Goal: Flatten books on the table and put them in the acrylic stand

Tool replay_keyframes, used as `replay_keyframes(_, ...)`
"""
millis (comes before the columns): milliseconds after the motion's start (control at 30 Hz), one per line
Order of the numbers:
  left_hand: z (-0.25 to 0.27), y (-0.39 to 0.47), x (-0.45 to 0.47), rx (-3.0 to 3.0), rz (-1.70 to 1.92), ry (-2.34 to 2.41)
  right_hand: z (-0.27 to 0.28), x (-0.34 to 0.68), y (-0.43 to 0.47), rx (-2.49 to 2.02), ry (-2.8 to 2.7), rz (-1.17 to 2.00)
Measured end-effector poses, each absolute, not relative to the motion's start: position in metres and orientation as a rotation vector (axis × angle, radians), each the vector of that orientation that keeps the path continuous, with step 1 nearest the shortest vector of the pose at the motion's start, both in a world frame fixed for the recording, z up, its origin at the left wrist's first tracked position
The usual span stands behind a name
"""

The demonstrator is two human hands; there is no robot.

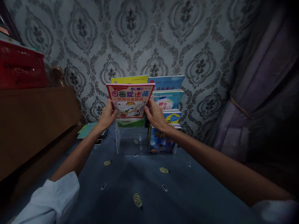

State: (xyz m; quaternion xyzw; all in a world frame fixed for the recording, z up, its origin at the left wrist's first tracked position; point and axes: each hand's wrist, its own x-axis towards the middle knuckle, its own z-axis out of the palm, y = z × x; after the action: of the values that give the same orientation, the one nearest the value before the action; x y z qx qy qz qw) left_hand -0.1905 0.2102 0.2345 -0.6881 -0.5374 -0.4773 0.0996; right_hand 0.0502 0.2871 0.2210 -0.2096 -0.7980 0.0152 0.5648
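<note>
A pink-and-red picture book [130,101] is held upright between my two hands, its cover facing me. My left hand [108,114] grips its left edge, thumb in front. At the lower right edge, my right hand [155,114] closes on it in the same way. Below and behind the book stands a clear acrylic tiered rack [126,140]. Its right side carries several books, among them a dark blue one [161,141] in front and light blue ones [174,96] farther up. On the left, a yellow book [129,80] and a green one [130,123] are partly hidden behind the picture book.
The rack stands on a dark blue patterned cloth [121,186] against a wallpapered wall [130,40]. More thin books [87,130] lie flat to its left, beside a wooden cabinet [39,121] with a red basket [22,67] on top. A tied curtain [243,93] hangs on the right.
</note>
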Motion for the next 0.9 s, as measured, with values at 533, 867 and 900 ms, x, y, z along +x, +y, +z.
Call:
replay_keyframes(533,0.199,0.24,-0.204,-1.987,-1.321,-1.654,0.212,0.047,0.3,-0.576,-1.972,0.097)
replay_keyframes(867,0.197,0.249,-0.195,-1.957,-1.126,-1.858,0.224,0.052,0.296,-0.488,-1.875,0.059)
replay_keyframes(900,0.196,0.249,-0.194,-1.954,-1.11,-1.872,0.225,0.052,0.297,-0.493,-1.893,0.049)
